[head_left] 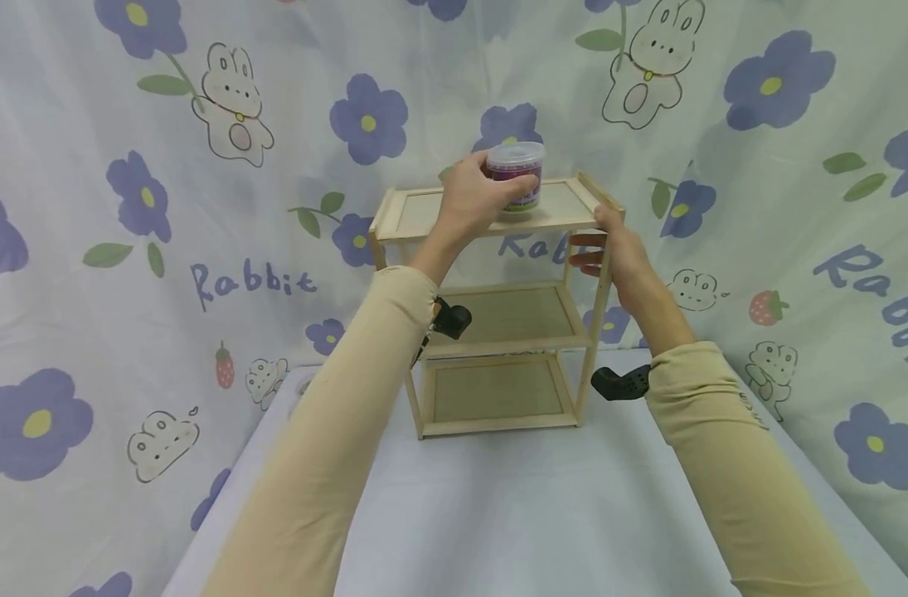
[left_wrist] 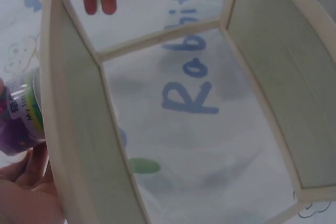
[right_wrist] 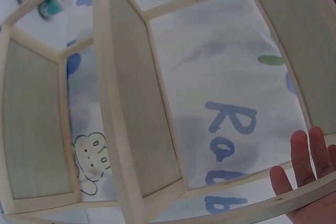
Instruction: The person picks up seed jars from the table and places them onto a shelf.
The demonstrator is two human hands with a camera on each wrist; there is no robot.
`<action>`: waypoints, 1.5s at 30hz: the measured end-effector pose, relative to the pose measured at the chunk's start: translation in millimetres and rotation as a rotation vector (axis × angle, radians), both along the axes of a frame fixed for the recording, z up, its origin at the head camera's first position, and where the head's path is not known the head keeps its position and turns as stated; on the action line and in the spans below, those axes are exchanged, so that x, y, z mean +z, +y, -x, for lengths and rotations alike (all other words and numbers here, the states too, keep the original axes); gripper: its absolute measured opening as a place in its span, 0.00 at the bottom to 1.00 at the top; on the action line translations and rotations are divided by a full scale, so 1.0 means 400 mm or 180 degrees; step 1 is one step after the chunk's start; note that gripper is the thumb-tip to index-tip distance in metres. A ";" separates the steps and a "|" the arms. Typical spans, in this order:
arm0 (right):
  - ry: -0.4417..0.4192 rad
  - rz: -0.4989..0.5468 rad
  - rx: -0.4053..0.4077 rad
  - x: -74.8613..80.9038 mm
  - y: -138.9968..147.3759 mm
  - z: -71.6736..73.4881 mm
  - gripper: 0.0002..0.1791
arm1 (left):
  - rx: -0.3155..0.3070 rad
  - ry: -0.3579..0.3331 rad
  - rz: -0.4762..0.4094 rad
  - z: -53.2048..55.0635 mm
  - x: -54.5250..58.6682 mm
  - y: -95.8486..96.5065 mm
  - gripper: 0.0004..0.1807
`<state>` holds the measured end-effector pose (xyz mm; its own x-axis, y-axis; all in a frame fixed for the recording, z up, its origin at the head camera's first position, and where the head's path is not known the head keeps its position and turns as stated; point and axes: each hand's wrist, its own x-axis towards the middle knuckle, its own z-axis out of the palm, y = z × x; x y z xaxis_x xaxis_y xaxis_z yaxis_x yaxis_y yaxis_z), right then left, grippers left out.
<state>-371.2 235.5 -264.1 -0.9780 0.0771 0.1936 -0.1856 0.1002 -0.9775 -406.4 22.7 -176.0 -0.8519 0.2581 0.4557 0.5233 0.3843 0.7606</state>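
My left hand [head_left: 474, 197] grips a small plastic tub [head_left: 515, 154] with a clear lid and a purple label. Its base is right at the top board of a three-tier wooden shelf [head_left: 498, 224]. In the left wrist view the tub [left_wrist: 23, 111] shows beyond the edge of that board, with the left hand [left_wrist: 29, 195] around it. My right hand [head_left: 623, 253] holds the shelf's upper right corner, thumb on top and fingers reaching behind the post. The right wrist view shows the fingers of the right hand [right_wrist: 310, 166] past the wooden rail.
The shelf's middle board [head_left: 513, 315] and bottom board [head_left: 498, 390] bear nothing. It stands on a white-covered table [head_left: 528, 497] before a rabbit-and-flower curtain [head_left: 274, 199]. Several small coloured tubs [right_wrist: 50, 4] lie beyond the shelf in the right wrist view.
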 end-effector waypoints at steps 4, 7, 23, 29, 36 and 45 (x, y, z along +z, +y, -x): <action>-0.0014 -0.0030 0.0014 0.003 -0.003 -0.002 0.39 | 0.0001 -0.0028 0.0134 0.003 0.003 0.033 0.37; -0.0035 -0.0004 0.0023 0.006 -0.009 0.001 0.39 | 0.0013 -0.0092 0.0208 0.004 0.006 0.053 0.37; -0.0056 0.0008 -0.0034 0.020 -0.026 0.013 0.38 | 0.0112 -0.0311 0.0695 -0.005 0.023 0.123 0.36; -0.0062 0.0021 -0.0066 0.017 -0.023 0.015 0.37 | 0.0256 -0.0297 0.0895 -0.002 0.019 0.130 0.39; -0.0077 0.0064 -0.0083 0.017 -0.021 0.010 0.37 | 0.0385 -0.0251 0.1034 -0.001 0.014 0.142 0.43; -0.0082 0.0058 -0.0143 0.011 -0.012 0.009 0.36 | 0.0557 -0.0268 0.1199 -0.004 0.006 0.165 0.41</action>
<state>-374.8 230.7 -259.8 -0.9781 0.1243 0.1666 -0.1561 0.0900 -0.9836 -404.9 88.7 -173.7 -0.9279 0.2413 0.2843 0.3675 0.7212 0.5872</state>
